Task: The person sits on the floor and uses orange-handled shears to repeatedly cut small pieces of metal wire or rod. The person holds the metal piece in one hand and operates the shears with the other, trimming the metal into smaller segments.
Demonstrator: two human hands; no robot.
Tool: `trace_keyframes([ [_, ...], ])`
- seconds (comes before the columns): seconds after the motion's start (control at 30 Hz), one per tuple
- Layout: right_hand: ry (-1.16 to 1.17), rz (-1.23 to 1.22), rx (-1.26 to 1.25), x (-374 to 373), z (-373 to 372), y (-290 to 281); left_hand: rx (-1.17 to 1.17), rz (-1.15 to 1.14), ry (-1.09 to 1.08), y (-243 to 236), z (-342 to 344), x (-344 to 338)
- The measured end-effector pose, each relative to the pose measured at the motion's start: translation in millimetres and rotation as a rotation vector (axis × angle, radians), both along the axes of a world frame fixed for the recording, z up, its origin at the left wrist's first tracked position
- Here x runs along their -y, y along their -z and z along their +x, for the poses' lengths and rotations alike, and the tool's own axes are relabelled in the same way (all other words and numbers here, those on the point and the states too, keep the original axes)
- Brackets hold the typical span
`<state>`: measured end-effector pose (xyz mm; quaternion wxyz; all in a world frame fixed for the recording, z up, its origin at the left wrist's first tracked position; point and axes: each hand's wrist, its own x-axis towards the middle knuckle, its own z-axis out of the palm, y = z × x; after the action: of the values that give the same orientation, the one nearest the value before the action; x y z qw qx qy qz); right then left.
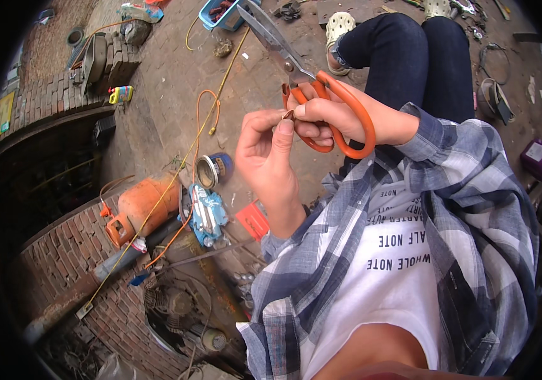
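Note:
Large scissors (289,66) with orange looped handles hang in my right hand (340,115), their grey blades pointing up and left, away from me. One loop passes around the back of this hand, whose thumb and forefinger are pinched together. My left hand (272,151) meets it fingertip to fingertip, thumb against forefinger. Between the two pinches shows a small, thin, brownish piece (289,115), too small to name. Both hands are raised above the paved ground, in front of my knees.
An orange gas cylinder (147,204) lies at the left by a brick edge, with yellow and orange hoses (196,136) running across the ground. Near my left hand are an open tin (213,170), a blue plastic bag (207,215) and a red box (253,220). A blue basket (226,20) stands far ahead.

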<state>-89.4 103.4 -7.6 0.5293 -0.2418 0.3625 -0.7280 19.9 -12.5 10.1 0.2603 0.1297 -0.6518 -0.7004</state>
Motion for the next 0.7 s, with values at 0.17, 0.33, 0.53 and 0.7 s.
trace_keyframes([
  [0.17, 0.266, 0.036, -0.235, 6, 12, 1, -0.117, 0.288, -0.058, 9, -3, -6],
  [0.33, 0.367, 0.079, -0.486, 4, 13, -11, -0.136, 0.321, -0.136, 6, -8, -15],
  [0.53, 0.419, 0.059, -0.533, 5, 12, 2, -0.036, 0.09, -0.135, 0, -6, -14],
  [0.7, 0.331, 0.077, -0.521, 1, 14, 3, -0.039, -0.04, -0.075, 8, 3, -4],
])
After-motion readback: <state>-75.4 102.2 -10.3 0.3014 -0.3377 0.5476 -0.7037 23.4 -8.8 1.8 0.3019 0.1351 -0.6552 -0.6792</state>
